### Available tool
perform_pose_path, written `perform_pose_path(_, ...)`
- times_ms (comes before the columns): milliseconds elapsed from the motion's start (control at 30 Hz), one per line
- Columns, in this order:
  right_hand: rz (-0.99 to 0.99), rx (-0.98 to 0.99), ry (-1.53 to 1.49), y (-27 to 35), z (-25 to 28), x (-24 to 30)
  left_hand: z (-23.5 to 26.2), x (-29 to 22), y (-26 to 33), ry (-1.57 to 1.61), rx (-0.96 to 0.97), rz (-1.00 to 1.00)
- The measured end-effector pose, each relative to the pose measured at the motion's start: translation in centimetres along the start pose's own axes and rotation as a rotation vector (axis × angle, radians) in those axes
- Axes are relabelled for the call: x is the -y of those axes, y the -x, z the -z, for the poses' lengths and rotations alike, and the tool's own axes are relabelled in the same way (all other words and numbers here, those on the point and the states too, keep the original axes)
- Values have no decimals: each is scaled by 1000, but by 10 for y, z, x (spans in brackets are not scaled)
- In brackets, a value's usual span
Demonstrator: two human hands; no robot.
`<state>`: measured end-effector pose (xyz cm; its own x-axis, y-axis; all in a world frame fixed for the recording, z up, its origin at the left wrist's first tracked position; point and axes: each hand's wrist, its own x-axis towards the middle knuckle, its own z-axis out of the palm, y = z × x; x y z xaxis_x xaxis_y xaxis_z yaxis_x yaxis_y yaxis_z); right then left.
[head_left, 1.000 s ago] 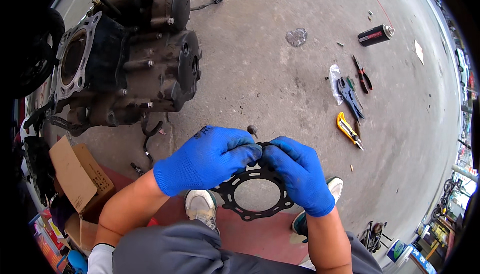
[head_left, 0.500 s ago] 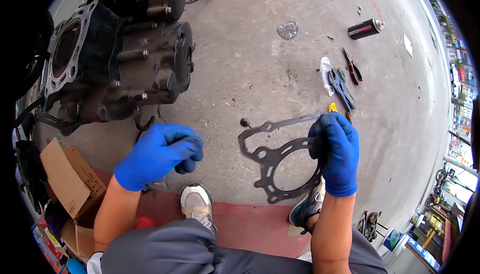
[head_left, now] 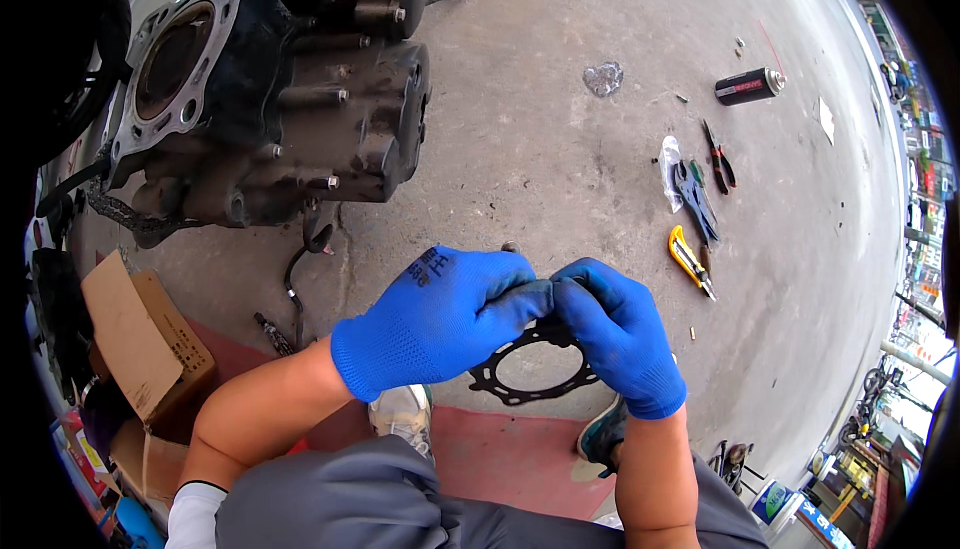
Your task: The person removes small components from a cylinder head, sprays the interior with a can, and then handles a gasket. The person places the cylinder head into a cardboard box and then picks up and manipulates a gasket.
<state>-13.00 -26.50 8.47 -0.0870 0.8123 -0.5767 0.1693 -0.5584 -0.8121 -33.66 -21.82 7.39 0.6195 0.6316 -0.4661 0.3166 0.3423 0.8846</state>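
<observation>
Both my hands wear blue gloves with darkened fingertips and meet in front of me. My right hand (head_left: 622, 337) is closed on a thin, dark cylinder gasket (head_left: 514, 396). The gasket's large round opening and lower rim show beneath the hands; its upper part is hidden behind them. From the left, my left hand (head_left: 440, 311) reaches in, its thumb and fingers pinched together against the right fingertips at the gasket's top. What the left fingers pinch, if anything, is hidden.
A dirty engine block (head_left: 330, 114) with an exposed cylinder bore stands at upper left. An opened cardboard box (head_left: 130, 339) is at lower left. To the right lie a yellow utility knife (head_left: 688, 256), locking pliers (head_left: 695, 199), red-handled pliers (head_left: 720, 164) and a spray can (head_left: 750, 86).
My left hand has moved right to meet the right hand. The gasket has swung from sideways to below the hands, and the right hand has shifted left. The whole view has shifted slightly.
</observation>
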Motion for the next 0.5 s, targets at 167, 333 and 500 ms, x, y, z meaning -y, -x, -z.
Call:
perform_pose_path(167,-22,16,-44,-6,4,-11,2,21,3,29,22,42)
perform_pose_path(333,97,-413,-203,-6,91,-8,32,55,17,143,-250,271)
perform_pose_path(500,-39,-143,-123,-12,36,-2,3,58,9,705,-215,53)
